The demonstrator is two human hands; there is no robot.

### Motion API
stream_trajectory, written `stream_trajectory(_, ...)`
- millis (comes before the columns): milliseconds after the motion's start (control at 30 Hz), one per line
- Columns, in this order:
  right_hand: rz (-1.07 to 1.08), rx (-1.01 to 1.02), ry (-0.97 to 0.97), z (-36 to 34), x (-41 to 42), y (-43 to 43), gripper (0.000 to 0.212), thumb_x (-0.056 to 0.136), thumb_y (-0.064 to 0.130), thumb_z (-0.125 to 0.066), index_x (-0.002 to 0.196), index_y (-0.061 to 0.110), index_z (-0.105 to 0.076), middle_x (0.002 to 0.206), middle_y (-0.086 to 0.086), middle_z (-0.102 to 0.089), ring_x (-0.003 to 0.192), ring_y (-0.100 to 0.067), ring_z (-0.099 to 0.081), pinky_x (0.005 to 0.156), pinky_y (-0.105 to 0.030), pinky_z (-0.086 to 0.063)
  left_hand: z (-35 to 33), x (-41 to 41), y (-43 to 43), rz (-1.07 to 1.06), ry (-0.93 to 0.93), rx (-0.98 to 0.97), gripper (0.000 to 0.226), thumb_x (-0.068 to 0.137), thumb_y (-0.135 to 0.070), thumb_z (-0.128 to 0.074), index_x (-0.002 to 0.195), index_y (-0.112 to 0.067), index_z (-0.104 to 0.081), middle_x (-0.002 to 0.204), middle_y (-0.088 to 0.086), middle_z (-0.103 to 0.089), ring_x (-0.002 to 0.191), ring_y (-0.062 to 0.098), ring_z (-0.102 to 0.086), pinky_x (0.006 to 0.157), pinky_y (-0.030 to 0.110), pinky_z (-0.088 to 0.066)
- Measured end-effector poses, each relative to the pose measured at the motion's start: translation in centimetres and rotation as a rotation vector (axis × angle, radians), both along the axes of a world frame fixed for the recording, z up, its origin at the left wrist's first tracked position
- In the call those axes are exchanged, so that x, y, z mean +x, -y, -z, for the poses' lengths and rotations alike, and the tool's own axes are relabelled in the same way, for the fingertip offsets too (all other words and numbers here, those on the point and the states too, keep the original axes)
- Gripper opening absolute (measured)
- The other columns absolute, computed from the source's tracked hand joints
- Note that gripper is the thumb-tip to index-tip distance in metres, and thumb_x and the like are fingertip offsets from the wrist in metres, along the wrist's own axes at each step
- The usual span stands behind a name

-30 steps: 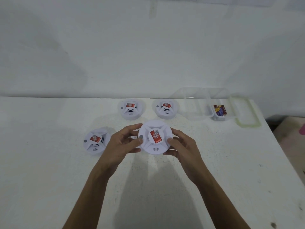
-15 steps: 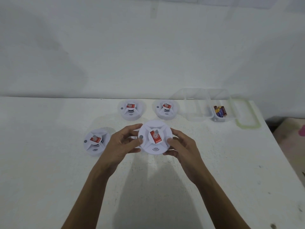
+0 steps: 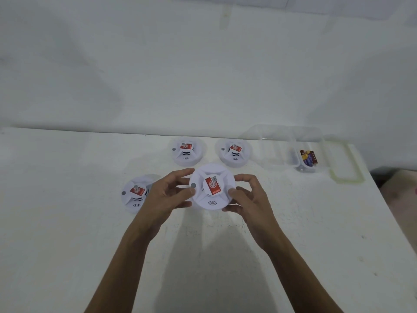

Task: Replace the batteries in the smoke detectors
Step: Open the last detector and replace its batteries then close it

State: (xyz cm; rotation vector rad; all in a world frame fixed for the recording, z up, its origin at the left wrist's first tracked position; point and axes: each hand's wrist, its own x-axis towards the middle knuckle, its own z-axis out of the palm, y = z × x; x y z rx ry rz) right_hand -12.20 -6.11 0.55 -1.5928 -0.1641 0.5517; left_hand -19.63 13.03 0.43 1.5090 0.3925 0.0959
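Now, head view: my only camera, looking down on the white counter (image 3: 67,222).
Held detector: the smoke detector (image 3: 212,187) sits between both hands near the counter's middle, red label facing me.
Left hand: my left hand (image 3: 168,195) grips its left rim, fingers curled, thumb beside the grey button.
Right hand: my right hand (image 3: 248,197) is clamped on the right rim.
Progress: early, I judge. The casing looks closed, though at this angle I can't tell whether the base has begun to part.
Left to do: three more, all face up: the back-left detector (image 3: 186,152), the back-right detector (image 3: 234,152) and the left detector (image 3: 136,193).
Batteries: the batteries (image 3: 308,157) lie in the right compartment of the clear container (image 3: 275,152), its lid (image 3: 347,180) just beside it.
Edges and room: the lid lies close to the counter's right edge. The widest open room is the stretch nearer me.
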Motion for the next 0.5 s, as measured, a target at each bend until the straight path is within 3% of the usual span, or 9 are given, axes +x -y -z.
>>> stream_trajectory(200,-0.022,-0.024,-0.01,-0.4,0.5,-3.4,0.026,0.091,0.014,-0.061,0.115,0.017,-0.052,0.107,-0.009,-0.07,0.09,-0.021,-0.07,0.081,-0.037,-0.059,0.1,-0.2,-2.4,-0.154,0.01,-0.056,0.024,0.085,-0.013,-0.066,0.109,-0.012,-0.063,0.102,0.001,-0.073,0.095,0.018,-0.069,0.072,0.031,-0.059)
stream_trajectory(333,-0.069,-0.085,0.073,-0.3,1.1,-6.8,0.02,0.092,0.014,-0.056,0.111,0.019,-0.057,0.107,-0.002,-0.071,0.094,-0.018,-0.069,0.086,-0.039,-0.057,0.4,-0.2,-4.8,-0.291,0.014,-0.077,0.021,0.085,-0.01,-0.067,0.106,-0.007,-0.065,0.102,0.009,-0.072,0.096,0.025,-0.069,0.075,0.037,-0.059)
stream_trajectory(433,-0.082,-0.17,0.134,0.0,2.0,-9.8,0.024,0.093,0.016,-0.054,0.116,0.02,-0.06,0.111,0.004,-0.068,0.095,-0.011,-0.067,0.088,-0.035,-0.057,0.6,0.0,-7.0,-0.37,0.019,-0.037,0.021,0.084,-0.013,-0.069,0.105,-0.009,-0.069,0.101,0.008,-0.073,0.096,0.025,-0.069,0.076,0.037,-0.059)
stream_trajectory(500,-0.105,-0.194,0.15,0.1,2.5,-11.9,0.027,0.092,0.015,-0.052,0.115,0.024,-0.064,0.108,0.005,-0.068,0.093,-0.014,-0.066,0.087,-0.04,-0.057,0.8,0.2,-8.5,-0.418,0.021,-0.002,0.02,0.084,-0.013,-0.069,0.104,-0.011,-0.071,0.102,0.005,-0.073,0.095,0.022,-0.069,0.075,0.037,-0.059)
